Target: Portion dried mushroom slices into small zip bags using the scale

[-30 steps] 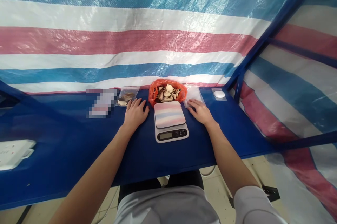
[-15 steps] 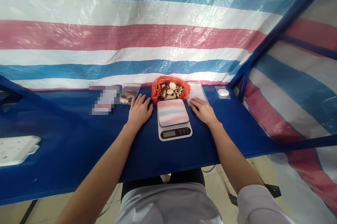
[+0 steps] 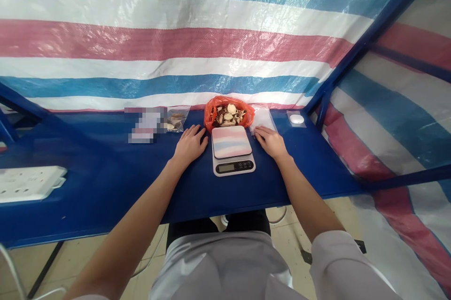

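Observation:
My left hand (image 3: 190, 145) lies flat on the blue table, left of a kitchen scale (image 3: 233, 151), its fingers stretched out and holding nothing. On the scale's other side my right hand (image 3: 270, 142) rests palm down with fingers extended, the tips at the near edge of some clear plastic bags (image 3: 262, 119). The scale has a bare, shiny plate and a display that looks blank. Directly behind it stands an open red plastic bag (image 3: 210, 114) full of dried, pale and brown slices (image 3: 229, 115). A clear bag with a few similar slices (image 3: 175, 121) lies beyond my left fingers.
A power strip (image 3: 31, 182) sits at the table's left. A white round object (image 3: 296, 119) on a small clear bag lies at the back right. Blue frame bars (image 3: 352, 67) and striped plastic sheeting (image 3: 183, 42) enclose the table. A blurred patch (image 3: 146, 125) hides something at back left.
The camera view has shifted slightly, so the table and everything on it appear a little higher. Both hands stay resting beside the scale.

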Demonstrator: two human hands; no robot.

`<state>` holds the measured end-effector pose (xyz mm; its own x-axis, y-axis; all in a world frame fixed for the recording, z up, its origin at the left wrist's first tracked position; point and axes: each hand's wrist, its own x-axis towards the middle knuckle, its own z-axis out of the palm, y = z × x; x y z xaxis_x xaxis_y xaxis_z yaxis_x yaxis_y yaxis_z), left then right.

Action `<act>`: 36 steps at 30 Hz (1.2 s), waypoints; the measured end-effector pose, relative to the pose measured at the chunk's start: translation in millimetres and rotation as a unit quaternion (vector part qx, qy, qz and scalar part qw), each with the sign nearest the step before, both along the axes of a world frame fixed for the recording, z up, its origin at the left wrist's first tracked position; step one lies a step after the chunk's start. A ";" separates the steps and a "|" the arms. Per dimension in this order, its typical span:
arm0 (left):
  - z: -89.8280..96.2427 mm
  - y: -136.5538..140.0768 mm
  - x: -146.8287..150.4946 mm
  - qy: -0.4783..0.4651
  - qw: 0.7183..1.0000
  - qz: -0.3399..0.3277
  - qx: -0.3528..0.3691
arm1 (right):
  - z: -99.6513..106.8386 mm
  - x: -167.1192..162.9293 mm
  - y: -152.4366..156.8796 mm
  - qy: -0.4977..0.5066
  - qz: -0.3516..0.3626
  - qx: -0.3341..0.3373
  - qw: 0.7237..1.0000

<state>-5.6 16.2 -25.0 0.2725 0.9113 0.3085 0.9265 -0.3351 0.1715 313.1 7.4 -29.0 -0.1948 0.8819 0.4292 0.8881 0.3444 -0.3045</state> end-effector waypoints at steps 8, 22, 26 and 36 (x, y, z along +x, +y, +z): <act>-0.4 -7.4 1.5 0.030 0.999 0.015 -0.012 | -0.3 0.1 -3.2 0.001 -0.001 0.014 1.000; 4.9 -9.8 2.2 0.042 0.998 0.027 -0.029 | 2.3 6.4 5.4 0.188 -0.056 0.073 0.978; 4.8 -9.6 2.2 0.031 0.999 0.030 -0.030 | 13.1 6.2 7.8 0.287 -0.091 0.066 0.951; 9.8 -6.7 -2.5 -0.117 0.993 0.031 -0.009 | 68.3 -17.4 -2.1 0.567 -0.002 -0.010 0.824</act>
